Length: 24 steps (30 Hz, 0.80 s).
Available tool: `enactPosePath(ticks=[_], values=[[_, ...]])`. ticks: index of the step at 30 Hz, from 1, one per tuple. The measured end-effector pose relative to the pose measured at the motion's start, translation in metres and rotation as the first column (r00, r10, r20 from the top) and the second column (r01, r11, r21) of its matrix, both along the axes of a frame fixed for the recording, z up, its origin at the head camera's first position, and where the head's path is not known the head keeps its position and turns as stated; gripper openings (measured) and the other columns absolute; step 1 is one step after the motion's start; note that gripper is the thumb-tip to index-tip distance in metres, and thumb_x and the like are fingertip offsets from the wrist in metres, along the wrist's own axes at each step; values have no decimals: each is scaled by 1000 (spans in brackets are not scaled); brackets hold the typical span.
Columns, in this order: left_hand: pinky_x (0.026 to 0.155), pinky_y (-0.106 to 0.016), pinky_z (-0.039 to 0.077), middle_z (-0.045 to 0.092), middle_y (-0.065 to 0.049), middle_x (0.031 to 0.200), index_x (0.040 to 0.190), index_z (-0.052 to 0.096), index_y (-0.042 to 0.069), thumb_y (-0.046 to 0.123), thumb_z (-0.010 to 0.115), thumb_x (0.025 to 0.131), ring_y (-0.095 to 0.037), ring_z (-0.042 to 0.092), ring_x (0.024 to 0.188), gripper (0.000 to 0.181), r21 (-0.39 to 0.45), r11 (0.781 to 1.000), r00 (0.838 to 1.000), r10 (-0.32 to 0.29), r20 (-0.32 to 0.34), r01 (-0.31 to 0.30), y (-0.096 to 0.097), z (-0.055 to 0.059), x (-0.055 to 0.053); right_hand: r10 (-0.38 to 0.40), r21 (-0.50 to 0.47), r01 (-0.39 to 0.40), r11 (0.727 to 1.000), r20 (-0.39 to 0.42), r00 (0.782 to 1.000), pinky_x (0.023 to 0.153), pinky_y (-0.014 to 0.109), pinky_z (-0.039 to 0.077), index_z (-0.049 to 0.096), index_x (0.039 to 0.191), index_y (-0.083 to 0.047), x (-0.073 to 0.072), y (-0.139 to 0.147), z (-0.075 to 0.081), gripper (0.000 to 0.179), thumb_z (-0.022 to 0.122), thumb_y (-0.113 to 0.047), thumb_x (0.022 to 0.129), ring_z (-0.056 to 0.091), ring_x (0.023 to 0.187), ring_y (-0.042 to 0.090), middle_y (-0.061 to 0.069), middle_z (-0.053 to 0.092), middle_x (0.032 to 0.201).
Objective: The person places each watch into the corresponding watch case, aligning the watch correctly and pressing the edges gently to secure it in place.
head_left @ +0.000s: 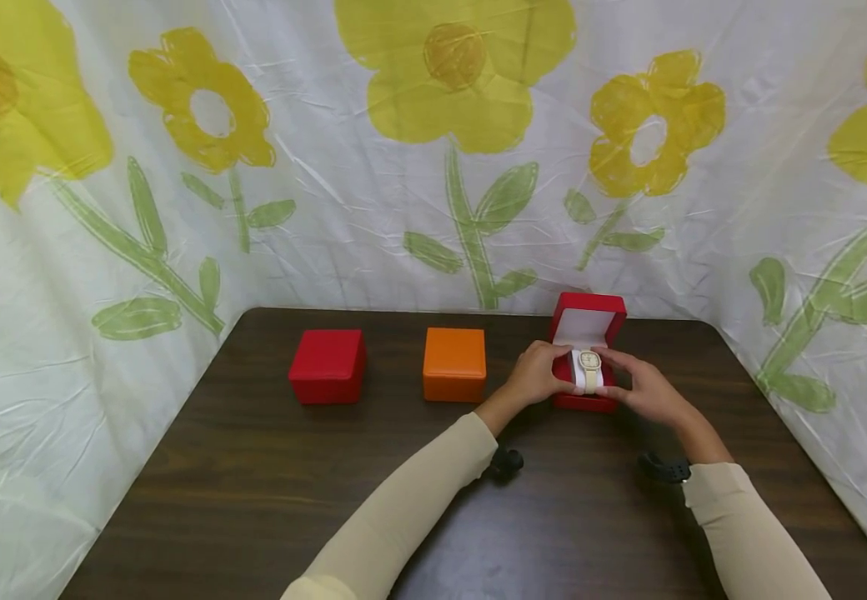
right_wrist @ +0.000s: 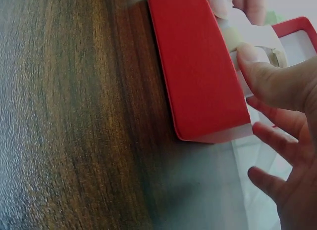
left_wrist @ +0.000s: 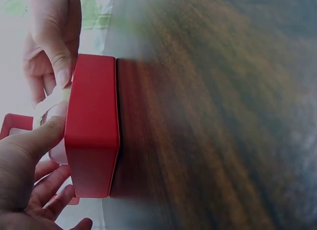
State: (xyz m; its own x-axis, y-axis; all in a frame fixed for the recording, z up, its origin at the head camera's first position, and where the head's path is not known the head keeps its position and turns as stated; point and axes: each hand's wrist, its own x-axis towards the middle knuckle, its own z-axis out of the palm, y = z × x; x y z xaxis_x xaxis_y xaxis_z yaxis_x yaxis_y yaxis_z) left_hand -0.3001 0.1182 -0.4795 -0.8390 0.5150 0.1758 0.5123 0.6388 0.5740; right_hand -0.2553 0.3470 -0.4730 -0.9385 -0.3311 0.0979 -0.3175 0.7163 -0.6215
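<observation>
An open red watch box stands at the back right of the table, its white-lined lid raised. Inside is a wristwatch with a pale strap and a squarish gold-coloured case, wrapped round a white watch cushion. My left hand pinches the cushion's left side between thumb and forefinger. On the opposite side my right hand grips the cushion the same way. In the right wrist view the right thumb presses beside the strap, the other fingers spread behind the box.
A closed orange box sits left of the open one, and a closed red box farther left. Both stand on the dark wooden table. A white curtain with yellow flowers hangs behind the table's back edge.
</observation>
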Motion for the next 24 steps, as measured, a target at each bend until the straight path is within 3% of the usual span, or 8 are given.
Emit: enactPosePath(ticks=[8,20,24], values=[[102,-21,46,68,-2,130,141,62,13,36,85,83,-17,53,118,67,-16,999,998,-44,-44,44,-2,-2,-2,-4,20,4,1000,6,1000,104,71,38,42,152,0,0,-2,-2,71,76,-16,91,47,130,52,33,47,146],[111,-24,40,66,-3,135,140,62,10,32,83,87,-19,55,123,61,23,996,994,-90,-66,91,-8,-6,-4,-27,55,26,998,23,999,103,71,39,44,152,-1,0,-2,1,69,75,-20,93,46,130,53,34,47,145],[114,-25,37,62,-4,141,142,60,9,31,82,87,-20,54,128,63,50,995,994,-87,-61,90,-12,-7,-2,-77,36,76,996,8,997,101,68,44,48,149,-2,4,-3,6,62,72,-21,96,50,127,51,32,51,143]])
